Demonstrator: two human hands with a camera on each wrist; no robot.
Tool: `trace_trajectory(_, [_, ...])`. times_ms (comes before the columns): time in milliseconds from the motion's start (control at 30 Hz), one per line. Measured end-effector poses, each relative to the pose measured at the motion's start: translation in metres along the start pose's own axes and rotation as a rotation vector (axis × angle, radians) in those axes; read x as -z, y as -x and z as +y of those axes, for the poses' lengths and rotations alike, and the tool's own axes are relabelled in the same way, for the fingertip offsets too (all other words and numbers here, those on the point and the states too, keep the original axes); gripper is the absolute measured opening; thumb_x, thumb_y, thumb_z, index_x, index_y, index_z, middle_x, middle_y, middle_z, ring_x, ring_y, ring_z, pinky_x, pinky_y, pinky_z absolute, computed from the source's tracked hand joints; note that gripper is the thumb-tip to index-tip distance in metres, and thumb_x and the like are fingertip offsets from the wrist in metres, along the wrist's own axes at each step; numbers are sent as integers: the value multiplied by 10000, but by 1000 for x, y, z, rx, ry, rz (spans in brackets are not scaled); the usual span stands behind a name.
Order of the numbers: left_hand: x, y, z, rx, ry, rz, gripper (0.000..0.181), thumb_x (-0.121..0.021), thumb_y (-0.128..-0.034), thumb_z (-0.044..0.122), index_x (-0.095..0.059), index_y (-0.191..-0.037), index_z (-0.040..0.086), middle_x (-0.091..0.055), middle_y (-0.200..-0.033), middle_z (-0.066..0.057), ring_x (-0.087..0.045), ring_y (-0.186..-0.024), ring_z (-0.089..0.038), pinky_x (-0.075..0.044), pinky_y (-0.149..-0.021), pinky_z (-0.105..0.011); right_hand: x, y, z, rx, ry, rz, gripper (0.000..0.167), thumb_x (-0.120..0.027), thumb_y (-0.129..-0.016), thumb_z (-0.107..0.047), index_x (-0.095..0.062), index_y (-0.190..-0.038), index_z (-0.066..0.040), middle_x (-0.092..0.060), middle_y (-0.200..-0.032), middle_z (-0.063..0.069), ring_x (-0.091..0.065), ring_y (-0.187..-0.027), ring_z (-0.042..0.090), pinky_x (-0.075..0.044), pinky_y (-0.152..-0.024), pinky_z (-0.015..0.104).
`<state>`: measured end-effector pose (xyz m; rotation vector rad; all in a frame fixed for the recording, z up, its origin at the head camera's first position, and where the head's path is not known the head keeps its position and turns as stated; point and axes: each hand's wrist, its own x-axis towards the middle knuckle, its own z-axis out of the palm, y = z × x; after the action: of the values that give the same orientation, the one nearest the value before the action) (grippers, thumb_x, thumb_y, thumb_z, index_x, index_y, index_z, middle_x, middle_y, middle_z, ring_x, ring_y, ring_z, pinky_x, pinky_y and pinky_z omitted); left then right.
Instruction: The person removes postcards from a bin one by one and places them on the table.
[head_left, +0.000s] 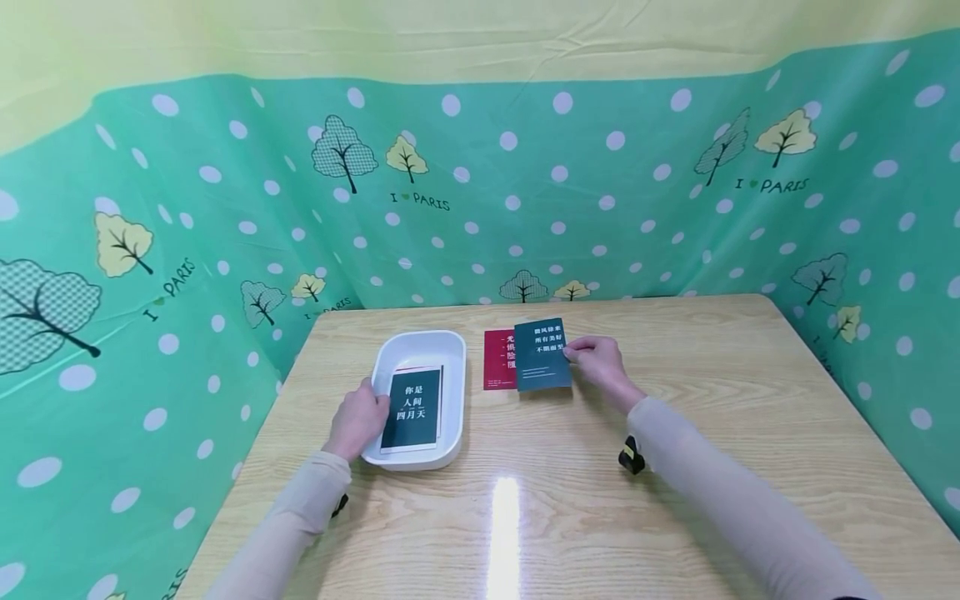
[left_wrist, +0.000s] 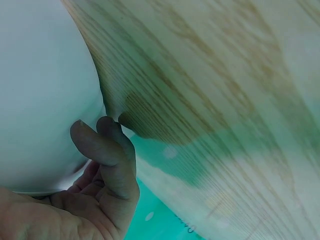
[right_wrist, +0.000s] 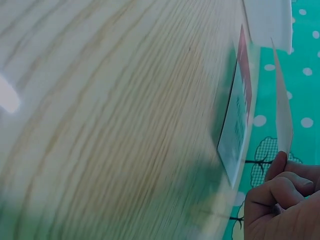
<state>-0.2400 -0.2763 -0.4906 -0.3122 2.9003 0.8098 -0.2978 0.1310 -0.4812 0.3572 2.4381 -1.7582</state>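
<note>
The right hand (head_left: pixel 597 360) reaches forward and inward from the right, forearm slanting across the table (head_left: pixel 600 517), thumb and fingertips pinching the right edge of a dark green card (head_left: pixel 542 367); in the right wrist view that hand's other fingers are bent in toward the palm, and the pinched card stands nearly edge-on, clear of the table. The left hand (head_left: pixel 358 421) comes in from the lower left and grips the left side of a white tray (head_left: pixel 416 348), its thumb over the rim beside the cards; the left wrist view shows its fingers close against the tray's smooth outer wall.

The dark green card is a thin upright rectangle, slightly tilted, with three lines of white Chinese characters toward its upper right and finer pale lines below; it is held over the middle of the table, to the right of the tray, and from the head view it covers the right part of a red card (head_left: pixel 499 367) with white characters; the right wrist view also shows a pale-looking card (right_wrist: pixel 232 132) lying on the table, overlapping the red one. In the tray lies another dark card (head_left: pixel 411 429) with large white characters, white and red edges peeking from beneath it.
</note>
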Motion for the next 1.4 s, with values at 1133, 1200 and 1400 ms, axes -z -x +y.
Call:
trace_trajectory(1133, [1,1,3,19,4,-13,556,-441,-1085,181,-332,-1524,-142,-569,-1337,-406,-684,-1116,-464,-606,-871,-558,46,-22,24,-9,110,26,300,-611,-1074,-157,-678,-1302,25,-609,-1381,213,-542,-1198,329,-485,-1045,459])
trace_trajectory(1200, [2,1,2,17,1,-10,554,-442,-1084,183,-338,-1520,-141,-575,-1329,-404,-685,-1112,-463,-607,-870,-558,44,-23,23,-13,114,25,296,-617,-1072,-161,-681,-1300,18,-617,-1367,205,-556,-1149,313,-508,-977,418])
trace_trajectory(1400, [2,1,1,7,-8,-2,538,-447,-1083,184,-360,-1501,-142,-597,-1296,-396,-700,-1074,-446,-610,-860,-559,40,-25,23,-35,105,18,279,-626,-1069,-157,-685,-1290,3,-631,-1322,187,-551,-977,276,-472,-708,312])
